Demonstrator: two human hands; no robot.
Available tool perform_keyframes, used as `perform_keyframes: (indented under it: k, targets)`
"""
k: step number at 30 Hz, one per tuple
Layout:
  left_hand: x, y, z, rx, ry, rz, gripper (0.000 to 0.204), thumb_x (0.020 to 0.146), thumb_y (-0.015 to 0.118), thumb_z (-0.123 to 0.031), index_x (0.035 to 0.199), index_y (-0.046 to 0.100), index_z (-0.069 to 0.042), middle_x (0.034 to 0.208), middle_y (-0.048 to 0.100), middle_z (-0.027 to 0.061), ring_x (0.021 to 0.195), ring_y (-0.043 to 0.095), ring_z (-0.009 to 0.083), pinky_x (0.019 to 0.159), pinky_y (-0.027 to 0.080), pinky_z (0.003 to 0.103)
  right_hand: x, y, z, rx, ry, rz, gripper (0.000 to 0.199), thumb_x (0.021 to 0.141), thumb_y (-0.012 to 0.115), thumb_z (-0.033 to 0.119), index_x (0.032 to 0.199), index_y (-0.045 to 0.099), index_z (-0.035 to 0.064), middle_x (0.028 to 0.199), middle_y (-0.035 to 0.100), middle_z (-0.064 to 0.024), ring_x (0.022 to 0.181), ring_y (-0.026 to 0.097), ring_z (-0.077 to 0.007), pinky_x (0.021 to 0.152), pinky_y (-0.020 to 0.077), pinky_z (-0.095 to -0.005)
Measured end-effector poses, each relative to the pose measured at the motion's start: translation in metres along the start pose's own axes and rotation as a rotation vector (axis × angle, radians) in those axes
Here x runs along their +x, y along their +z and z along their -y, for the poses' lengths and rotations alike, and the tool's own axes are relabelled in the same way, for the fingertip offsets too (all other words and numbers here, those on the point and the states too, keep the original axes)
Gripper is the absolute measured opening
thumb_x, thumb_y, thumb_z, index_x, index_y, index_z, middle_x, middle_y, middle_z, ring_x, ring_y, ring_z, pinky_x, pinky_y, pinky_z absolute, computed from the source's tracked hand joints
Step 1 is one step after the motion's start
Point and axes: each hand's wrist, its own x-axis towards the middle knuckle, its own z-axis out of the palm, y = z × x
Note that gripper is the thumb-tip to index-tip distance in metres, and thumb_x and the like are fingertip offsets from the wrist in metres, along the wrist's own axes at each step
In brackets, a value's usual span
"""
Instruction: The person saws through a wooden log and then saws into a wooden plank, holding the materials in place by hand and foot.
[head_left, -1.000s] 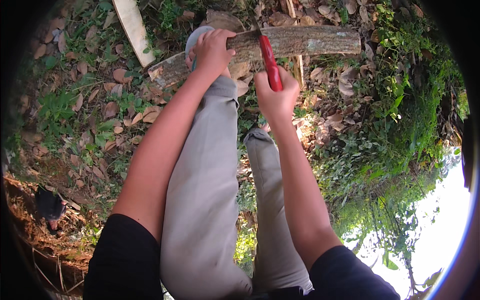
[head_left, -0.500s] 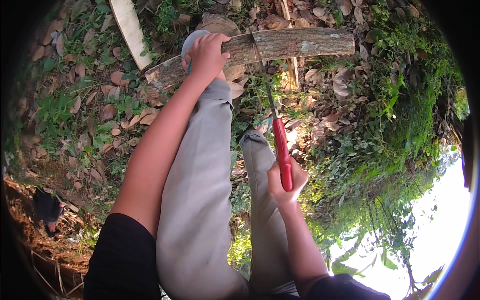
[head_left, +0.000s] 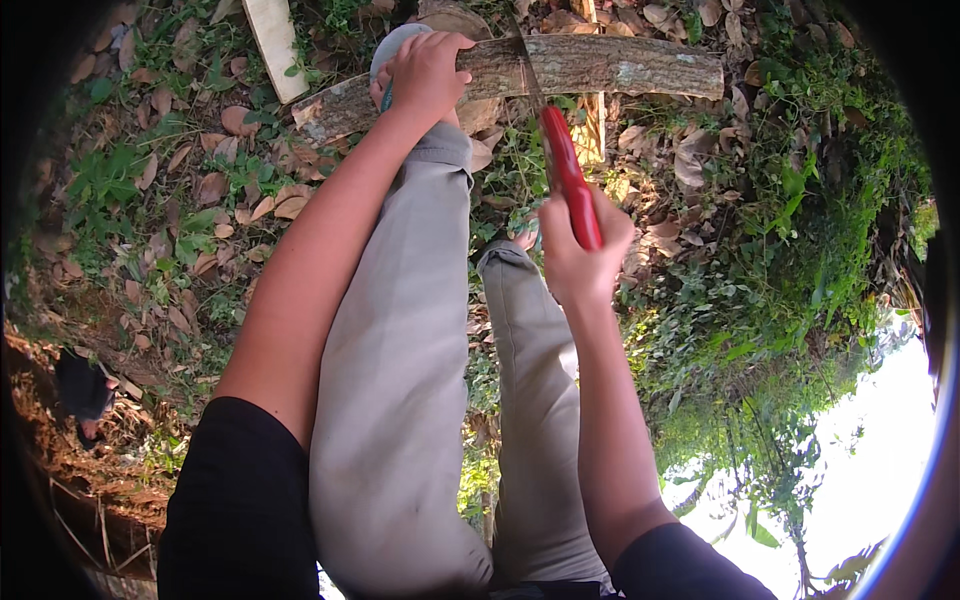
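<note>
My right hand (head_left: 580, 250) is closed tight around the red handle (head_left: 568, 175) of a saw, centre of the frame; the thin blade (head_left: 525, 65) runs up from it and meets the log (head_left: 560, 70) at upper centre. My left hand (head_left: 425, 70) is clamped over the log just left of the blade, fingers curled over its top edge — close to the cut line.

Risks, as I judge them: if the blade jumps out of its groove, it travels toward those left fingers. The log appears braced only by that hand and my foot (head_left: 385, 55), so it could roll or shift under a hard stroke. My leg (head_left: 400, 330) lies directly below the handle's path — a slip backward brings the tool toward it. Loose dry leaves (head_left: 240, 190) at left give poor footing.

The log: grey-brown rough bark with pale lichen patches, lying crosswise at the top of the frame, its left end cut at a slant.
</note>
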Motion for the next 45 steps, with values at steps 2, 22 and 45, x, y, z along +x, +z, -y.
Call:
perform_keyframes:
  k: [2,22,45]
  targets:
    - [0.007,0.003,-0.004,0.005,-0.008,-0.027,0.045,0.076,0.084,-0.012,0.118,0.069,-0.015,0.120,0.069,0.0058,0.124,0.058,0.0289,0.112,0.037,0.045,0.045,0.024,0.000,-0.130,-0.070,-0.024,0.024,0.087,0.066,0.013,0.069,0.053,0.0023,0.056,0.048,0.0028,0.054,0.040,-0.0049,0.048,0.0350,-0.0279]
    - [-0.004,0.006,0.000,0.027,0.016,-0.040,0.045,0.078,0.084,-0.018,0.120,0.069,-0.018,0.134,0.065,0.0088,0.136,0.052,0.0286,0.117,0.035,0.045,0.041,0.023,-0.003,0.043,0.043,-0.006,0.023,0.087,0.066,0.011,0.070,0.054,0.0003,0.058,0.050,0.0016,0.054,0.041,-0.0054,0.048,0.0348,-0.0285]
    - [0.010,0.003,0.002,0.071,0.044,0.019,0.047,0.079,0.084,-0.021,0.123,0.069,-0.022,0.138,0.063,0.0083,0.134,0.053,0.0304,0.113,0.041,0.045,0.043,0.040,-0.043,0.033,-0.066,-0.045,0.018,0.085,0.068,0.010,0.074,0.057,0.0017,0.055,0.049,0.0008,0.051,0.041,-0.0057,0.047,0.0370,-0.0272]
